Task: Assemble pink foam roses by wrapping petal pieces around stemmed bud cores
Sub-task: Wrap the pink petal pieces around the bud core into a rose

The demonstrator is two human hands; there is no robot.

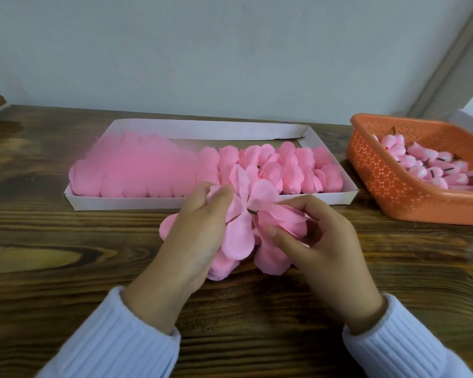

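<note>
Left hand (200,236) fingers curled round half-built rose (238,236), held just above wooden table (66,241), near centre. Right hand (322,241) thumb and forefinger pinched on petal piece (284,221) threaded over dark stem (253,212). Step judged: petal layer being seated. Next: piece to be slid along stem, lobes wrapped snug. Spare petals stacked in white tray (202,129) behind. Bud cores (426,165) piled in orange basket (388,186), far right.
</note>
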